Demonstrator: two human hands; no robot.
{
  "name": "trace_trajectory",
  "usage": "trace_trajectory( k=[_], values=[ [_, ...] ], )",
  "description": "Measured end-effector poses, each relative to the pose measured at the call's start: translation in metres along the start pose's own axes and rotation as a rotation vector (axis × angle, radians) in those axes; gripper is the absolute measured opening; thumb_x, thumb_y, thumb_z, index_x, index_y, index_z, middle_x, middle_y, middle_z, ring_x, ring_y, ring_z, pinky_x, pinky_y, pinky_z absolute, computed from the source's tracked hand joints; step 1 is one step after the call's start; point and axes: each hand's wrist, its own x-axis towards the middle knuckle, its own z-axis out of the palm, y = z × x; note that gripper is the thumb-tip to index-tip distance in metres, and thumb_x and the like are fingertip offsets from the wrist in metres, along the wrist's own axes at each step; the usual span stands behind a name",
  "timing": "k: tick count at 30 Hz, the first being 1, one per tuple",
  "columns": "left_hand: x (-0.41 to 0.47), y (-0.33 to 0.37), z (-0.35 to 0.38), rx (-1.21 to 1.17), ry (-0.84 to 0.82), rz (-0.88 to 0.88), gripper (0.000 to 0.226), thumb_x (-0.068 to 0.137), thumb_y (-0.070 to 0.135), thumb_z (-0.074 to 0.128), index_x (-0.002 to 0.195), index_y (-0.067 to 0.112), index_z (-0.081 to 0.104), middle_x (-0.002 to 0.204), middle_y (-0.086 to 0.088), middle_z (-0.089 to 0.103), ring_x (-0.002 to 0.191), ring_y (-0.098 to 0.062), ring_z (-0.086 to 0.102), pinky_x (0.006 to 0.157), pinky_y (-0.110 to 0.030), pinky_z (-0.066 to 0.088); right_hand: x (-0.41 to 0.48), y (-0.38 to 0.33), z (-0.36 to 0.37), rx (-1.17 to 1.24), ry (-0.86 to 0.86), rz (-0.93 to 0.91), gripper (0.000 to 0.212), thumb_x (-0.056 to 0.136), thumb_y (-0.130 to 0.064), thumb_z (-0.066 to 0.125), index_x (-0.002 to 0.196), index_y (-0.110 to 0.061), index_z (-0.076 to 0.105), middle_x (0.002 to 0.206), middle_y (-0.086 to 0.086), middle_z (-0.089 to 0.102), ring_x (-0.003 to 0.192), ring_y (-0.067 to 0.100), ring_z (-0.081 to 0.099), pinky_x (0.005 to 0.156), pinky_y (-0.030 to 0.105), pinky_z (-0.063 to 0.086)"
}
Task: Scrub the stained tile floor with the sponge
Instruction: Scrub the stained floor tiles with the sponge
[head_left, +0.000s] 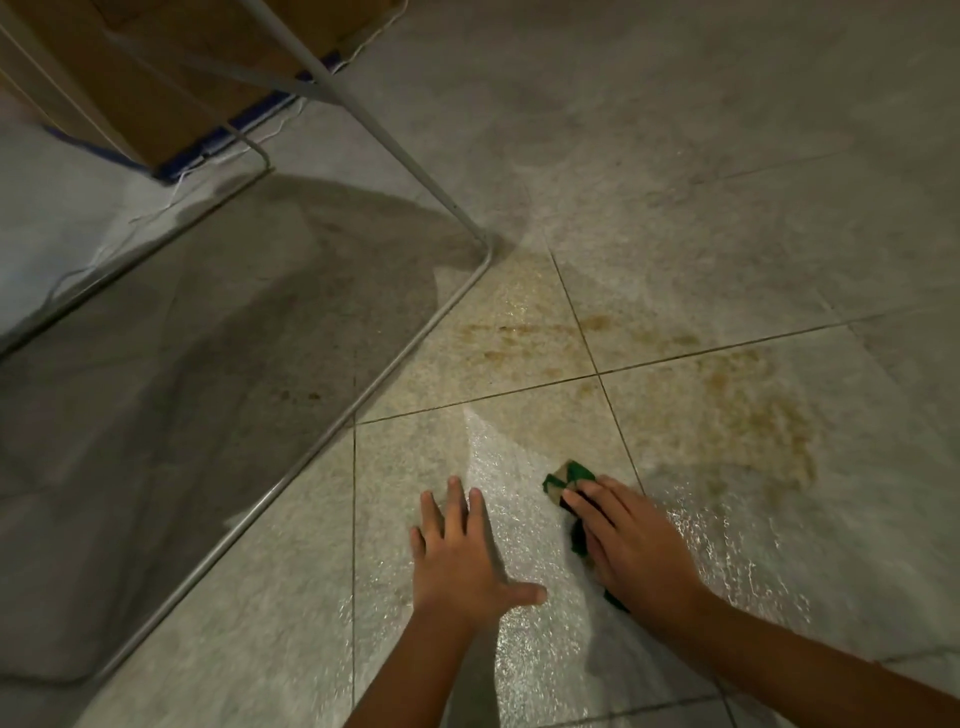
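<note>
The right hand (631, 540) pressed the green sponge (569, 480) flat-fingered just below centre frame, the brown stain (748, 410) up-right of its fingertips; the left hand (460, 551) lay splayed beside it.

Right hand (631, 545) presses a green sponge (569, 480) flat on the wet tile floor (701, 260); left hand (462, 561) rests spread beside it; brown stains (748, 415) lie beyond.

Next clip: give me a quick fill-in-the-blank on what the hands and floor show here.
1. The right hand presses a ___ sponge onto the tiles.
2. The hand lying flat on the tiles, holding nothing, is the ___ one.
3. The stain beyond the sponge is ___ in colour.
Missing words: green; left; brown.
</note>
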Motion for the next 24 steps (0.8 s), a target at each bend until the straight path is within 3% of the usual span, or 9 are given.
trace_trajectory(
  k=[5, 8, 10, 12, 13, 15, 18, 20, 24],
  values=[
    [0.001, -0.001, 0.0, -0.001, -0.003, 0.007, 0.129, 0.065, 0.078, 0.058, 0.148, 0.015, -0.019, 0.153, -0.007, -0.031, 0.138, -0.037, -0.03, 0.115, -0.051, -0.005, 0.026, 0.001, -0.01, -0.036, -0.055, -0.21, 0.043, 0.076, -0.025, 0.061, 0.117, -0.013, 0.059, 0.111, 0.005, 0.066, 0.108, 0.022, 0.055, 0.088, 0.034, 0.049],
    [0.001, -0.003, 0.0, -0.015, 0.001, 0.018, 0.13, 0.065, 0.078, 0.058, 0.148, 0.015, -0.019, 0.153, -0.007, -0.031, 0.137, -0.037, -0.031, 0.115, -0.051, -0.006, 0.041, 0.013, -0.022, -0.012, -0.088, -0.074, 0.059, 0.054, -0.017, 0.086, 0.109, -0.013, 0.068, 0.105, 0.004, 0.069, 0.097, 0.02, 0.065, 0.084, 0.033, 0.051],
    [0.001, -0.004, 0.001, -0.017, 0.001, 0.02, 0.13, 0.065, 0.078, 0.058, 0.148, 0.015, -0.019, 0.152, -0.007, -0.032, 0.137, -0.037, -0.031, 0.115, -0.051, -0.007, 0.036, 0.025, -0.023, -0.031, -0.017, 0.021, 0.049, 0.064, -0.015, 0.082, 0.11, -0.01, 0.066, 0.104, 0.007, 0.068, 0.097, 0.023, 0.065, 0.083, 0.037, 0.052],
    [0.002, -0.004, 0.001, -0.019, 0.001, 0.025, 0.13, 0.065, 0.078, 0.058, 0.148, 0.015, -0.019, 0.152, -0.007, -0.032, 0.137, -0.037, -0.032, 0.114, -0.051, -0.007, 0.018, 0.036, -0.023, -0.036, 0.018, 0.079, 0.031, 0.097, -0.028, 0.043, 0.118, -0.01, 0.057, 0.11, 0.01, 0.065, 0.103, 0.024, 0.057, 0.082, 0.042, 0.054],
    [0.002, -0.004, 0.002, -0.019, 0.0, 0.027, 0.13, 0.065, 0.078, 0.057, 0.148, 0.015, -0.019, 0.152, -0.007, -0.032, 0.137, -0.037, -0.032, 0.114, -0.051, -0.007, 0.008, 0.038, -0.024, -0.033, 0.008, 0.099, 0.042, 0.101, -0.032, 0.02, 0.121, -0.011, 0.051, 0.112, 0.011, 0.064, 0.106, 0.025, 0.052, 0.082, 0.043, 0.054],
    [0.002, -0.004, 0.003, -0.021, 0.002, 0.028, 0.13, 0.065, 0.078, 0.057, 0.148, 0.015, -0.019, 0.152, -0.007, -0.032, 0.137, -0.037, -0.032, 0.114, -0.051, -0.007, -0.01, 0.035, -0.023, -0.052, 0.013, 0.109, 0.055, 0.101, -0.032, 0.005, 0.122, -0.008, 0.049, 0.114, 0.014, 0.063, 0.109, 0.027, 0.048, 0.083, 0.044, 0.053],
    [0.003, -0.004, 0.004, -0.023, 0.007, 0.028, 0.13, 0.064, 0.079, 0.057, 0.148, 0.015, -0.019, 0.152, -0.007, -0.032, 0.137, -0.037, -0.032, 0.114, -0.051, -0.007, -0.025, 0.015, -0.018, -0.07, 0.006, 0.064, 0.056, 0.102, -0.026, 0.011, 0.119, -0.004, 0.059, 0.115, 0.015, 0.063, 0.111, 0.028, 0.045, 0.087, 0.044, 0.049],
    [0.002, -0.005, 0.004, -0.026, 0.013, 0.026, 0.13, 0.064, 0.078, 0.058, 0.148, 0.015, -0.019, 0.152, -0.007, -0.032, 0.137, -0.037, -0.032, 0.114, -0.051, -0.007, -0.022, 0.003, -0.015, -0.09, -0.023, -0.001, 0.044, 0.093, -0.022, 0.03, 0.117, -0.005, 0.062, 0.115, 0.012, 0.064, 0.111, 0.027, 0.045, 0.09, 0.041, 0.046],
    [0.001, -0.005, 0.005, -0.03, 0.028, 0.024, 0.13, 0.064, 0.078, 0.058, 0.148, 0.016, -0.018, 0.153, -0.005, -0.031, 0.137, -0.035, -0.032, 0.114, -0.05, -0.008, 0.003, 0.003, -0.014, -0.034, -0.043, -0.109, 0.044, 0.081, -0.025, 0.039, 0.119, -0.012, 0.058, 0.112, 0.007, 0.066, 0.111, 0.021, 0.044, 0.088, 0.037, 0.049]
  ],
)
